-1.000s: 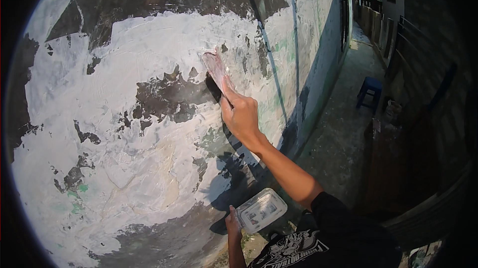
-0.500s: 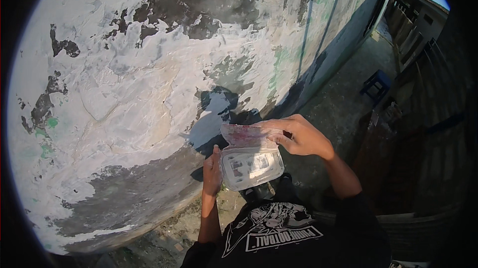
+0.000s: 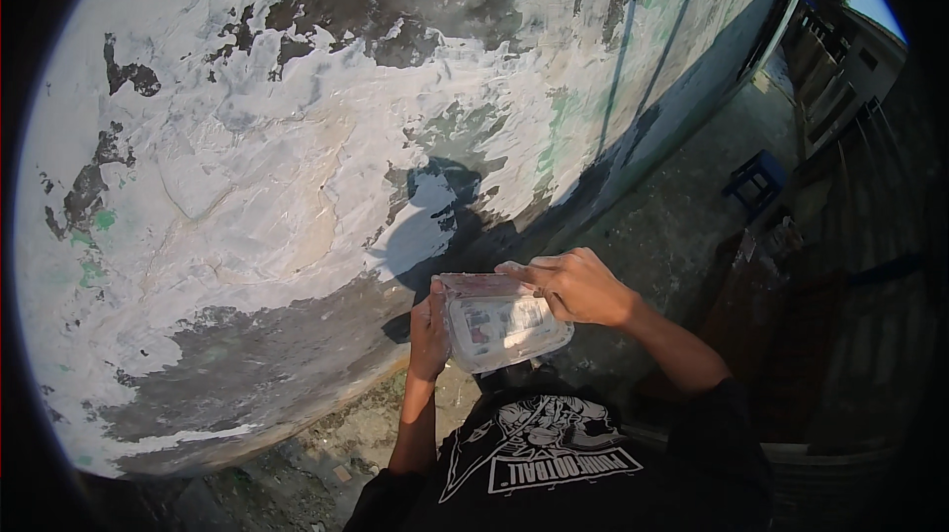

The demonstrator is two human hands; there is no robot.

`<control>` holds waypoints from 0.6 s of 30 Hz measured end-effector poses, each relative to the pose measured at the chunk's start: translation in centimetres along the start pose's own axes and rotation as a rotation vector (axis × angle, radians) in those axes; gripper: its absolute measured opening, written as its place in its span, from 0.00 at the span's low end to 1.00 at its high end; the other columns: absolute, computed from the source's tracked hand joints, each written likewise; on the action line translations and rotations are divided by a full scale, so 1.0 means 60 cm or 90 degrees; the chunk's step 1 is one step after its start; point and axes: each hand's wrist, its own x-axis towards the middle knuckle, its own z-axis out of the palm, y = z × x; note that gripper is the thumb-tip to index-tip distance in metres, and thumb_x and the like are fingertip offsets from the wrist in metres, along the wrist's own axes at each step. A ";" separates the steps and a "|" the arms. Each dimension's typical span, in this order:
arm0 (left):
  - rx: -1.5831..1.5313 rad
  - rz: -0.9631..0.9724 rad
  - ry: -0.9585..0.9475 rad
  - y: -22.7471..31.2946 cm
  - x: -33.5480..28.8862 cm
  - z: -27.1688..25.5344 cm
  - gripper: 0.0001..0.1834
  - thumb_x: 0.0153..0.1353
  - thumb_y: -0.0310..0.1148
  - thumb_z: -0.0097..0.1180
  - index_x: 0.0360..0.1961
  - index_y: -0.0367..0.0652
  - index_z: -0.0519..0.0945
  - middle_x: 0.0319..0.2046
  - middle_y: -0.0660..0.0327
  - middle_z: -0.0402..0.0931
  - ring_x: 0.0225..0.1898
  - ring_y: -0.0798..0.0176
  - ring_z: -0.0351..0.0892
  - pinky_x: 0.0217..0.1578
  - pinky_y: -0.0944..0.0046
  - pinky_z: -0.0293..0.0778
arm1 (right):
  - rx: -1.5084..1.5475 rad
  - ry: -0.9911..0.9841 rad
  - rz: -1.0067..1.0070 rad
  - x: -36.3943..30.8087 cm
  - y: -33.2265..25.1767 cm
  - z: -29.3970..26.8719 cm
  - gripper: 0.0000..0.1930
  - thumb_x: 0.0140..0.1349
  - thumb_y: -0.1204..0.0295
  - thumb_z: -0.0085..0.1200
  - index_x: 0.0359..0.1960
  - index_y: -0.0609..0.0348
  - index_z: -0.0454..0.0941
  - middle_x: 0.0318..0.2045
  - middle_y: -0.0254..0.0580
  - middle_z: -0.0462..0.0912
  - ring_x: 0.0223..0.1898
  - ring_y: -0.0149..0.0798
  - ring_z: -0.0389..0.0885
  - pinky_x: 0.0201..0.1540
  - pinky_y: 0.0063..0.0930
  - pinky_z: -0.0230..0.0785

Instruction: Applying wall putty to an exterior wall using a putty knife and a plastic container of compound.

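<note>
The right hand is closed around a flat scraper, whose pinkish blade lies along the far edge of a clear plastic tub. The left hand grips the tub's left side. Keeping the tub level and firm, and drawing the blade flat and evenly along the rim, would probably work best. On the left and far side stands a wall, patchy white with bare grey areas; right of it runs a concrete path with a blue stool.
</note>
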 end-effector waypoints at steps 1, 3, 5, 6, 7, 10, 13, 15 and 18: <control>0.026 0.010 0.000 0.003 -0.001 0.004 0.31 0.75 0.50 0.35 0.40 0.31 0.80 0.32 0.61 0.80 0.32 0.74 0.75 0.34 0.71 0.72 | 0.017 0.008 0.005 -0.003 0.007 0.001 0.30 0.50 0.75 0.55 0.60 0.51 0.72 0.27 0.40 0.80 0.27 0.46 0.81 0.26 0.38 0.72; 0.054 0.022 0.003 0.008 -0.002 0.016 0.31 0.75 0.50 0.35 0.39 0.31 0.80 0.31 0.62 0.80 0.31 0.74 0.74 0.34 0.71 0.71 | 0.035 0.017 0.007 -0.010 0.019 0.001 0.30 0.51 0.76 0.54 0.60 0.51 0.73 0.27 0.40 0.81 0.26 0.47 0.81 0.26 0.38 0.72; -0.007 0.028 0.042 0.011 -0.003 0.028 0.31 0.75 0.50 0.34 0.37 0.31 0.80 0.29 0.63 0.79 0.29 0.75 0.72 0.32 0.71 0.70 | 0.094 0.051 0.000 -0.016 0.026 0.005 0.29 0.51 0.77 0.51 0.60 0.52 0.73 0.27 0.41 0.81 0.25 0.49 0.80 0.26 0.39 0.72; -0.004 0.028 0.046 0.005 -0.001 0.025 0.31 0.75 0.50 0.34 0.37 0.31 0.80 0.29 0.63 0.79 0.29 0.75 0.72 0.32 0.71 0.70 | 0.097 0.052 -0.003 -0.017 0.025 0.003 0.29 0.51 0.77 0.51 0.60 0.52 0.73 0.27 0.41 0.81 0.25 0.49 0.80 0.26 0.39 0.72; 0.028 0.022 0.043 -0.001 0.001 0.021 0.31 0.76 0.50 0.34 0.37 0.31 0.80 0.28 0.63 0.79 0.29 0.75 0.72 0.32 0.71 0.70 | 0.075 0.033 0.006 -0.018 0.021 -0.004 0.30 0.49 0.78 0.51 0.60 0.52 0.73 0.27 0.41 0.81 0.25 0.49 0.80 0.26 0.39 0.72; 0.069 0.044 0.044 -0.004 -0.005 0.031 0.32 0.76 0.49 0.33 0.37 0.31 0.80 0.27 0.62 0.79 0.28 0.74 0.72 0.32 0.71 0.71 | 0.072 0.017 0.005 -0.025 0.021 -0.010 0.32 0.46 0.78 0.52 0.59 0.52 0.74 0.27 0.41 0.81 0.24 0.49 0.80 0.25 0.39 0.72; 0.054 0.073 0.063 0.017 -0.008 0.063 0.32 0.76 0.48 0.33 0.36 0.30 0.81 0.26 0.62 0.80 0.27 0.73 0.73 0.32 0.70 0.71 | 0.112 0.018 -0.023 -0.042 0.032 0.001 0.34 0.43 0.79 0.52 0.60 0.51 0.73 0.28 0.41 0.82 0.25 0.48 0.80 0.26 0.38 0.72; 0.031 0.076 0.083 0.020 -0.010 0.080 0.32 0.76 0.48 0.33 0.35 0.30 0.81 0.26 0.61 0.80 0.27 0.73 0.74 0.32 0.70 0.71 | 0.134 0.016 -0.045 -0.051 0.036 0.002 0.35 0.43 0.80 0.51 0.60 0.50 0.73 0.28 0.41 0.83 0.26 0.47 0.81 0.26 0.36 0.72; -0.016 0.055 0.112 0.001 -0.014 0.082 0.32 0.75 0.49 0.33 0.36 0.30 0.81 0.26 0.60 0.81 0.27 0.72 0.76 0.32 0.70 0.72 | 0.135 -0.045 -0.022 -0.053 0.032 -0.023 0.36 0.43 0.81 0.51 0.61 0.49 0.73 0.28 0.40 0.83 0.25 0.45 0.82 0.25 0.36 0.72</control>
